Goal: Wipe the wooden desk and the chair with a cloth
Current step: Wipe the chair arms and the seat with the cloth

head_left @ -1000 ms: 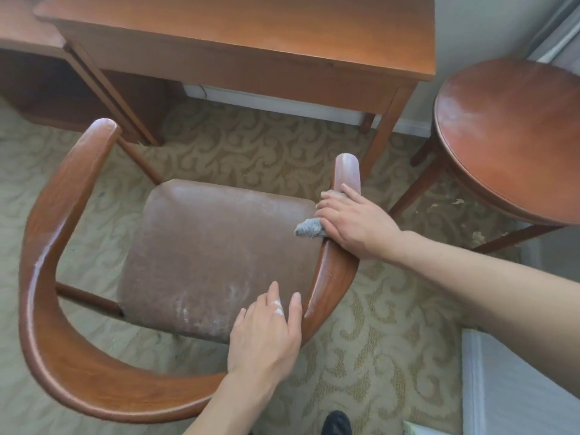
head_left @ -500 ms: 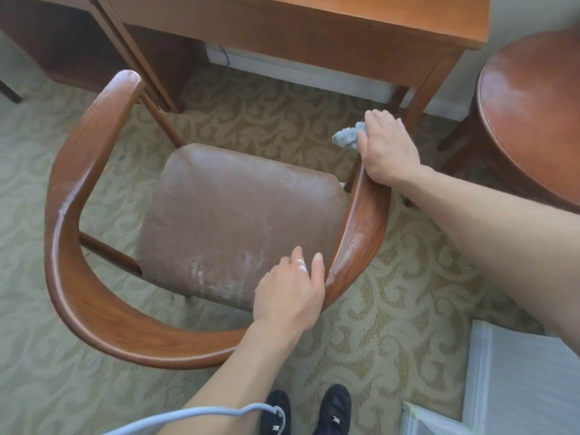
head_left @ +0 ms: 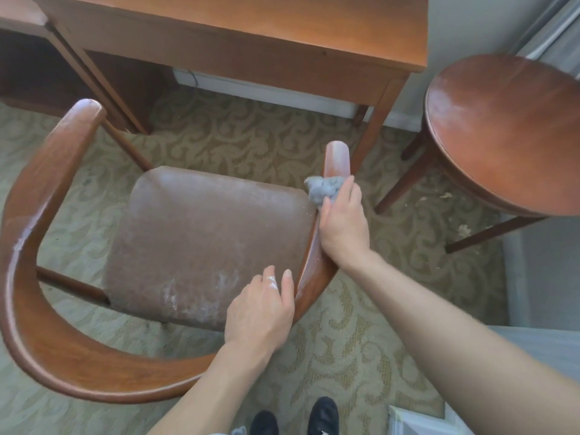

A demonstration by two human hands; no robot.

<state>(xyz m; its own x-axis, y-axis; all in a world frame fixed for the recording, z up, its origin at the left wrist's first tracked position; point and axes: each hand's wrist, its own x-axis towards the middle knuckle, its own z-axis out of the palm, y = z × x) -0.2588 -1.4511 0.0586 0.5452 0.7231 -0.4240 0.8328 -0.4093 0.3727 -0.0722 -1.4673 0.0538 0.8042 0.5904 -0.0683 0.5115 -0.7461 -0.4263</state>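
A wooden chair (head_left: 37,215) with a curved armrest rail and a dusty brown seat (head_left: 204,233) stands in front of the wooden desk (head_left: 282,29). My right hand (head_left: 343,224) lies on the chair's right armrest and is shut on a grey cloth (head_left: 323,187), which is pressed against the rail just below its rounded tip. My left hand (head_left: 260,309) rests flat on the seat's near right corner beside the rail, holding nothing, with white dust on one finger.
A round wooden side table (head_left: 514,127) stands at the right, its legs close to the chair's right arm. A patterned carpet (head_left: 361,340) covers the floor, with crumbs under the round table. My black shoes (head_left: 323,416) show at the bottom. A white object (head_left: 417,422) lies at the bottom right.
My right hand with the cloth has slid back down the right armrest from its tip towards me. My left hand stays on the seat corner. The view has shifted.
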